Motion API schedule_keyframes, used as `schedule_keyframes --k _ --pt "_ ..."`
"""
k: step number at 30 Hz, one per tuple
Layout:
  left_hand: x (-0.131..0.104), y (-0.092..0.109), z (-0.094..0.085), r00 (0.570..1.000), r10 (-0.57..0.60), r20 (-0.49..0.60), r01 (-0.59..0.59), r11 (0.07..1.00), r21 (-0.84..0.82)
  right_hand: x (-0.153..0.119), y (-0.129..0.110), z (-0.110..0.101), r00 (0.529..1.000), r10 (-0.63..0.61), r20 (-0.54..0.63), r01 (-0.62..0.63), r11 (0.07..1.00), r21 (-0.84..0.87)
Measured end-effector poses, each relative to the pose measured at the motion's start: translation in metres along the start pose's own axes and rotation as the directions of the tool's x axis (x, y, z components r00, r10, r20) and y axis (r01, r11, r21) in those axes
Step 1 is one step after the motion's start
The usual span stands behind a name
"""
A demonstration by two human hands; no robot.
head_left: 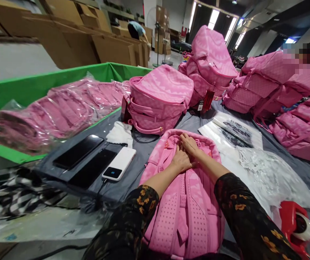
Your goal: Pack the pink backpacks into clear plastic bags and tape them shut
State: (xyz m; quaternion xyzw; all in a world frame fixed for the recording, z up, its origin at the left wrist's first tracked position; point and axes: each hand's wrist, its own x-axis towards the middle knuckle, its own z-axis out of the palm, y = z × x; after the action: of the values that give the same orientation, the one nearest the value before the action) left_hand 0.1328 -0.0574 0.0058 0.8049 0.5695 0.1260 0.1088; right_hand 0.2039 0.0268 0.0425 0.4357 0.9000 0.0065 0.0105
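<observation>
A pink backpack [183, 213] lies in front of me with its padded shoulder straps facing up. Near its top end, my left hand [182, 160] is closed, its fingers curled into the pink fabric between the straps. Just above and touching it, my right hand [189, 145] has its fingers bent and gripping at the top of the same bag. Exactly which piece of the backpack each hand pinches is hidden by the fingers. Beyond it stands another pink backpack [162, 95], with a dark red tag at its left side.
Two dark phones [79, 151] and a white power bank [119, 164] lie to the left. Bagged pink backpacks [62, 108] fill a green-walled bin [90, 73]. At right are clear plastic bags [271, 173], a red tape dispenser [290, 216] and stacked backpacks [265, 79]. People are in the background.
</observation>
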Motion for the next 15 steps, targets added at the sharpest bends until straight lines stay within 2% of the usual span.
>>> schedule_keyframes --k 5,10,13,15 --pt "-0.001 -0.002 0.002 1.0 -0.016 -0.014 0.016 1.0 0.014 0.029 0.001 -0.015 0.991 0.109 0.072 -0.113 0.992 0.056" --pt "0.002 -0.011 0.01 0.998 0.059 0.019 -0.06 0.996 0.06 0.063 -0.001 -0.012 0.98 0.153 0.13 -0.168 0.979 0.114" --pt "0.007 -0.015 0.013 0.998 0.062 0.011 -0.063 0.995 0.075 0.055 -0.001 -0.014 0.985 0.146 0.094 -0.159 0.976 0.148" --pt "0.013 -0.015 0.012 0.996 0.086 0.03 -0.088 0.993 0.079 0.028 0.001 -0.018 0.995 0.101 0.018 -0.102 0.981 0.166"
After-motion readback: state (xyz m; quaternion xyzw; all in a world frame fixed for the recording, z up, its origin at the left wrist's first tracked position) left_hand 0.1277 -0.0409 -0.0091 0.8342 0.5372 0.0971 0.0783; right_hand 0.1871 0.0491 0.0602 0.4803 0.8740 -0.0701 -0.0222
